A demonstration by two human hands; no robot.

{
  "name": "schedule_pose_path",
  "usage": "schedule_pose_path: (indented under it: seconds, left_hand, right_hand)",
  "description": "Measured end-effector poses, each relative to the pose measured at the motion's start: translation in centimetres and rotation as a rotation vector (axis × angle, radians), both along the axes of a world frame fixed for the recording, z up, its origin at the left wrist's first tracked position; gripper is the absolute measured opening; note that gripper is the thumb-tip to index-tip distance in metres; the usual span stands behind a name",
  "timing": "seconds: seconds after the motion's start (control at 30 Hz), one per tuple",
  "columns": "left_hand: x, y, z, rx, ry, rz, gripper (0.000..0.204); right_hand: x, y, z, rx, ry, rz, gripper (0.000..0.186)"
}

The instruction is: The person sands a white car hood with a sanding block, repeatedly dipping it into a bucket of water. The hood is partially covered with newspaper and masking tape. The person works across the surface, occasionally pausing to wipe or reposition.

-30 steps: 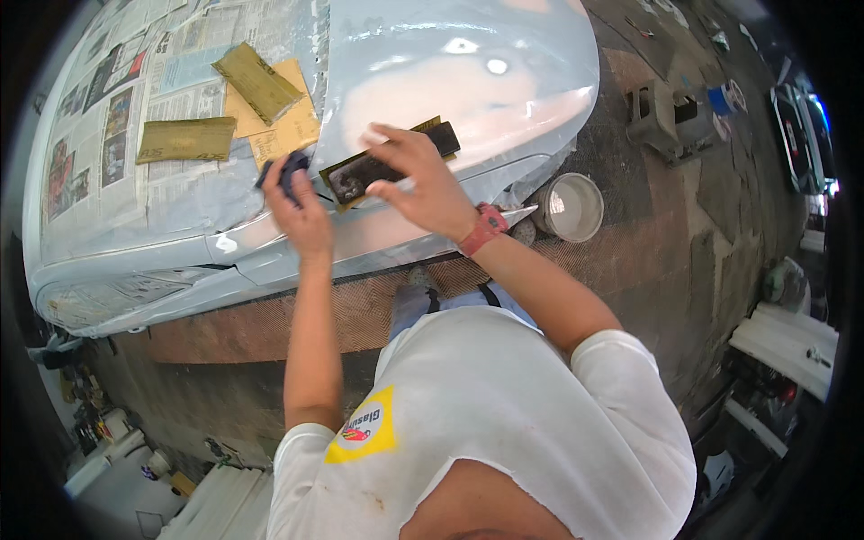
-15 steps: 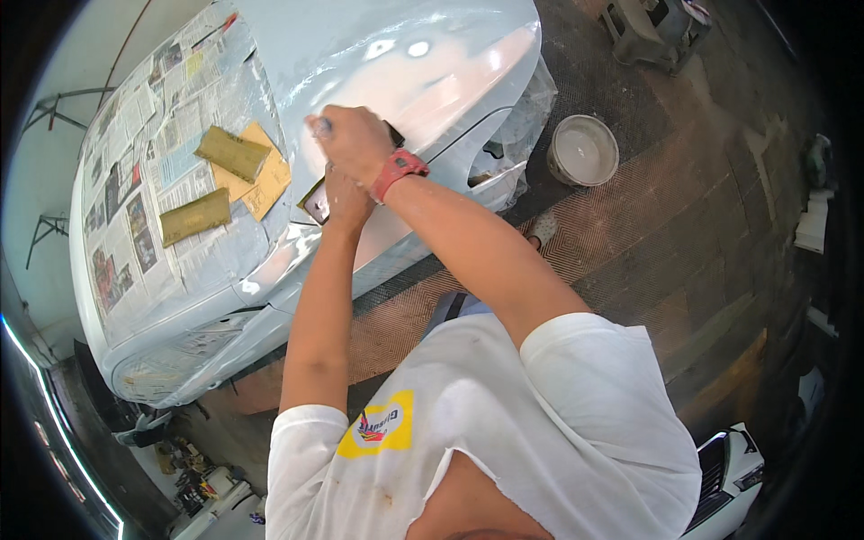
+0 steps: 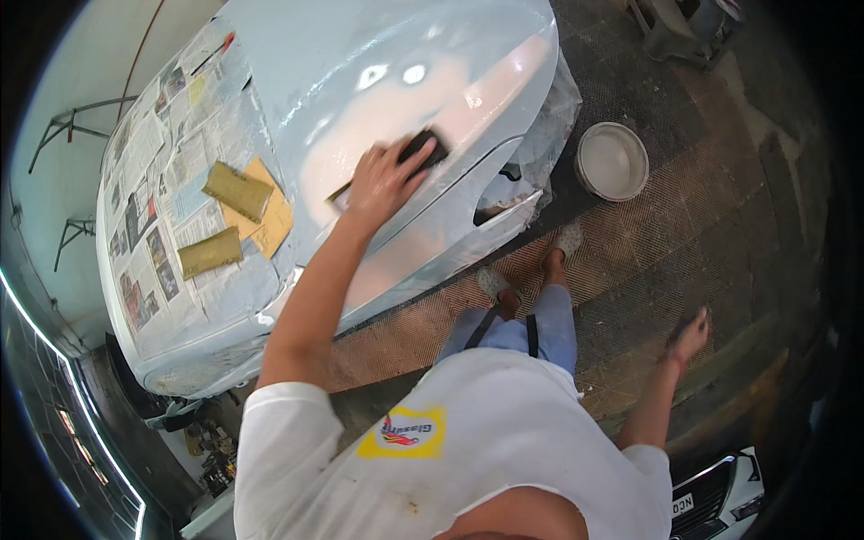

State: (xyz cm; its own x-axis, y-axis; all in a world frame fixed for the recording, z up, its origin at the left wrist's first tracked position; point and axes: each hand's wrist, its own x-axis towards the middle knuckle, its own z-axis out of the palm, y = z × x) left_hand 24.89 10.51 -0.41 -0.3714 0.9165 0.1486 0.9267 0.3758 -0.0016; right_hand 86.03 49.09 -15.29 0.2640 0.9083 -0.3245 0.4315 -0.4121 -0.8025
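Overhand, the left hand point(image 3: 385, 183) clasps a block point(image 3: 417, 143).

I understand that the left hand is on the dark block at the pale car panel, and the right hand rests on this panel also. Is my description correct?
Not entirely: the right hand is not on the panel. The head view shows it out to the person's right, away from the pale car panel. The left hand is indeed on the dark block there.
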Motion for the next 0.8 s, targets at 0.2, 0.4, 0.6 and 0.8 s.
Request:
schedule_pose_path:
  seconds: [0.2, 0.4, 0.6, 0.8]
  left_hand:
    - [0.0, 0.8, -1.1, 0.029, -0.012, 0.04, 0.056]
    - [3.9, -10.6, 4.9, -0.069, -0.003, 0.043, 0.059]
    - [-2.5, 0.9, -1.3, 0.104, -0.008, 0.106, 0.052]
    - [3.0, -9.8, 3.2, 0.004, -0.054, 0.105, 0.06]
  right_hand:
    - [18.8, -10.7, -7.9, -0.396, -0.402, -0.005, 0.077]
    - [30.1, -19.1, -6.7, -0.635, -0.705, -0.069, 0.087]
    - [22.2, -12.7, -10.0, -0.394, -0.505, 0.123, 0.072]
    - [14.3, -6.6, -8.7, -0.1, -0.591, 0.268, 0.059]
